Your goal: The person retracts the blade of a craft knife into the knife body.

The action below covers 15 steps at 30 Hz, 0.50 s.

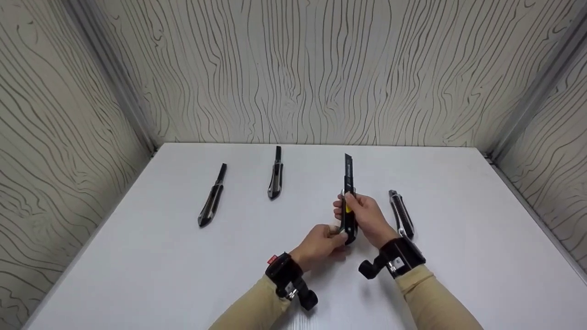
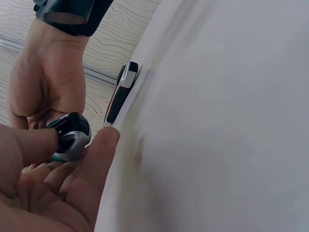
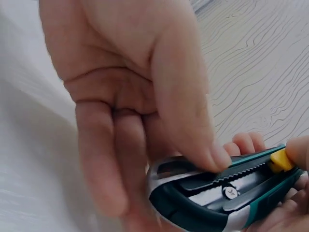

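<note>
A utility knife (image 1: 349,183) with a dark green and silver body stands between both hands, its long dark blade extended toward the back wall. My right hand (image 1: 370,217) grips the body, with the thumb on the yellow slider (image 3: 280,161). At the butt end, my left hand (image 1: 320,243) pinches the handle between thumb and fingers. Up close in the right wrist view, the left thumb (image 3: 219,157) presses beside the silver end loop. A second utility knife (image 1: 402,214) lies on the table just right of my right hand, with no long blade showing.
Two more utility knives, one at far left (image 1: 212,204) and one nearer the middle (image 1: 275,181), lie on the white table (image 1: 151,256) with dark blades out. Wood-patterned panels (image 1: 293,73) enclose the back and sides. Each wrist wears a black camera strap (image 1: 403,256).
</note>
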Each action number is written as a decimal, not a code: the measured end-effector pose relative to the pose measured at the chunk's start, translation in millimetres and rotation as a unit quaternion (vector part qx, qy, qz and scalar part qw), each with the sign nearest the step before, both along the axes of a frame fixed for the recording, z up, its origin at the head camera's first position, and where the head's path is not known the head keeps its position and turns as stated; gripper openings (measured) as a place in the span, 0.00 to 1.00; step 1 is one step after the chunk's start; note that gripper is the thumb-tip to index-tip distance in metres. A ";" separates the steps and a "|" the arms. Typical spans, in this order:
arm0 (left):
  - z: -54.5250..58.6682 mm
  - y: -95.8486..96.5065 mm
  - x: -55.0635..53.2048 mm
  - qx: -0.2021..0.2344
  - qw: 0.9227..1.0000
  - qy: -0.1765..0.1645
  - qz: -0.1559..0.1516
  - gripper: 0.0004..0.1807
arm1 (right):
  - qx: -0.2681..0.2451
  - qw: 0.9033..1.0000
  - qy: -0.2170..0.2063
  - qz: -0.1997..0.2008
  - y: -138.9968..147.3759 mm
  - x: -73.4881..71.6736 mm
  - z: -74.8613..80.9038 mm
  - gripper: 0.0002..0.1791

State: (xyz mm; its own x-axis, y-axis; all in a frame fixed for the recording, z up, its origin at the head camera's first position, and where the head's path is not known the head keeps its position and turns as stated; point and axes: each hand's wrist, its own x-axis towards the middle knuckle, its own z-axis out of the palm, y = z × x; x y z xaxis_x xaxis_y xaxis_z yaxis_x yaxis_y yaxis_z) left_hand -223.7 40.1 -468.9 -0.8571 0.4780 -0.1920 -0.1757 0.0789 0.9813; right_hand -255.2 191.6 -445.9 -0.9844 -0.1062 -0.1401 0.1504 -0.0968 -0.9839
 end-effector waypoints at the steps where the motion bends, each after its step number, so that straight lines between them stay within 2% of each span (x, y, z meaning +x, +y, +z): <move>1: -0.1 -0.7 0.1 0.002 1.000 0.001 -0.004 0.11 | -0.007 1.000 0.000 0.000 0.3 -0.3 0.3 0.26; 7: -1.0 -3.5 -0.1 0.024 1.000 0.013 -0.009 0.11 | -0.040 0.999 -0.034 -0.008 -0.6 0.7 -0.1 0.29; 15: -3.8 -1.8 -0.6 0.034 0.999 -0.010 -0.007 0.11 | -0.011 0.999 -0.031 -0.029 -5.4 3.1 -3.2 0.29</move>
State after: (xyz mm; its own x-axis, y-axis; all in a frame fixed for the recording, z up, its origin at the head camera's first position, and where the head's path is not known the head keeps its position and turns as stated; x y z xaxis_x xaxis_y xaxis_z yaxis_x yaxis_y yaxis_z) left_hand -224.3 38.3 -472.7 -0.8465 0.5024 -0.1761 -0.1954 0.0145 0.9806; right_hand -252.1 186.2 -449.1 -0.9785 -0.0532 -0.1993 0.2046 -0.1283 -0.9704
